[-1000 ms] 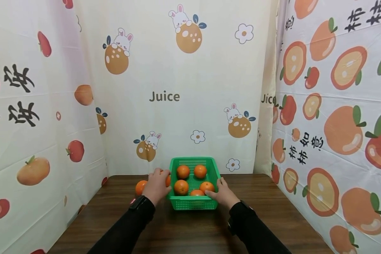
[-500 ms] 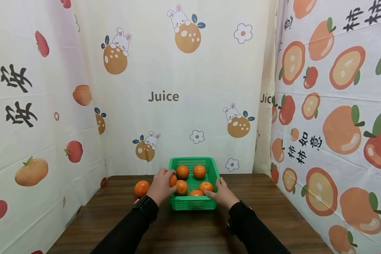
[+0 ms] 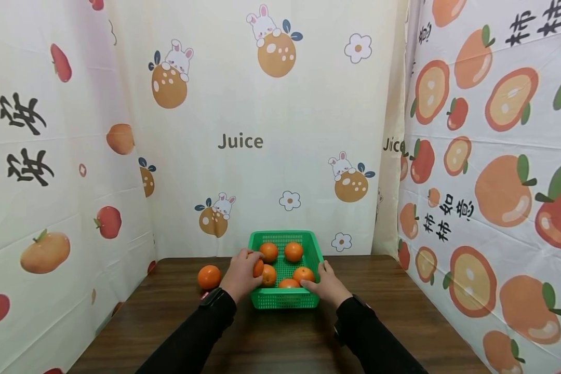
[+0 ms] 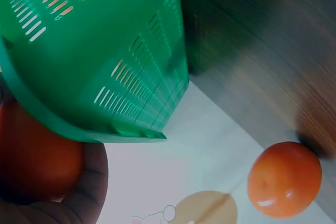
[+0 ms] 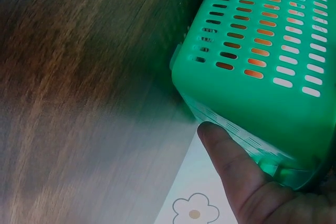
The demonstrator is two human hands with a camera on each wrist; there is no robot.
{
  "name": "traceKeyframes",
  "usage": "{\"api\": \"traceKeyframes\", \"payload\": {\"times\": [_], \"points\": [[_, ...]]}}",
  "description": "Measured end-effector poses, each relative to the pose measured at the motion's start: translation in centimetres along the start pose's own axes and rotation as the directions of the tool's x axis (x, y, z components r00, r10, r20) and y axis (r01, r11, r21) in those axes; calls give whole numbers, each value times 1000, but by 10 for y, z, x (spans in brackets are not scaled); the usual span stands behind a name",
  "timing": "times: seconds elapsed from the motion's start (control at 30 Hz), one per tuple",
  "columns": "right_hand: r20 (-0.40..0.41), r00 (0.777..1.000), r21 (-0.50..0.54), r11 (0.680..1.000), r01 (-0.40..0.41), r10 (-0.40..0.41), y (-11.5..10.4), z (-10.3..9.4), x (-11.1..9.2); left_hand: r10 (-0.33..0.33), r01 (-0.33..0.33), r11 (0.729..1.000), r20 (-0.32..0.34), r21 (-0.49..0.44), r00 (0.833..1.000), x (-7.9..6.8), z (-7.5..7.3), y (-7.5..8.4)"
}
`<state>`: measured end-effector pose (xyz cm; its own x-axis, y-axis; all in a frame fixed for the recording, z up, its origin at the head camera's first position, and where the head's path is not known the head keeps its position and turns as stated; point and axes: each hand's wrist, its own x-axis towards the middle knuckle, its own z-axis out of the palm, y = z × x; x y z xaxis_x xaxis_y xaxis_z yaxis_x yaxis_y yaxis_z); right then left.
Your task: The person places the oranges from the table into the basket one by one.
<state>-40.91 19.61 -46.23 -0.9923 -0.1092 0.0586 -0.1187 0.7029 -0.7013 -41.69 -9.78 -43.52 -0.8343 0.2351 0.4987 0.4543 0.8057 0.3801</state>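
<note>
A green plastic basket [image 3: 285, 298] stands on the table with several oranges inside, among them one orange [image 3: 293, 251] at its back right. My left hand [image 3: 241, 274] is over the basket's left rim and holds an orange [image 3: 258, 267], partly hidden by the fingers. The left wrist view shows this held orange [image 4: 39, 156] next to the rim, fingers curled round it. At the basket's right side, my right hand [image 3: 329, 286] grips the rim, thumb inside. One finger [image 5: 231, 163] lies along the outer wall in the right wrist view.
Another orange [image 3: 209, 277] lies on the dark wooden table [image 3: 280, 343], left of the basket. Printed cloths hang behind and at both sides, the back cloth [image 3: 280, 104] rising just beyond the table's far edge.
My left hand has moved right with its orange, from beside the basket to over its left rim. The right hand stays on the right rim.
</note>
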Motion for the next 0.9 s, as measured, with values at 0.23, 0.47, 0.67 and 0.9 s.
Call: {"api": "traceKeyframes", "payload": {"times": [0.23, 0.47, 0.67, 0.9], "points": [[-6, 1000, -2, 1000, -8, 8, 4, 3, 3, 59, -60, 998, 34, 19, 998, 1, 8, -1], [-11, 1000, -4, 1000, -3, 2, 4, 4, 5, 71, -74, 995, 53, 62, 996, 3, 10, 3], [-11, 1000, 0, 1000, -6, 6, 4, 3, 5, 66, -70, 995, 59, 75, 996, 7, 14, 1], [-15, 1000, -4, 1000, -6, 6, 2, 3, 5, 54, -61, 995, 89, 75, 995, 9, 15, 1]]}}
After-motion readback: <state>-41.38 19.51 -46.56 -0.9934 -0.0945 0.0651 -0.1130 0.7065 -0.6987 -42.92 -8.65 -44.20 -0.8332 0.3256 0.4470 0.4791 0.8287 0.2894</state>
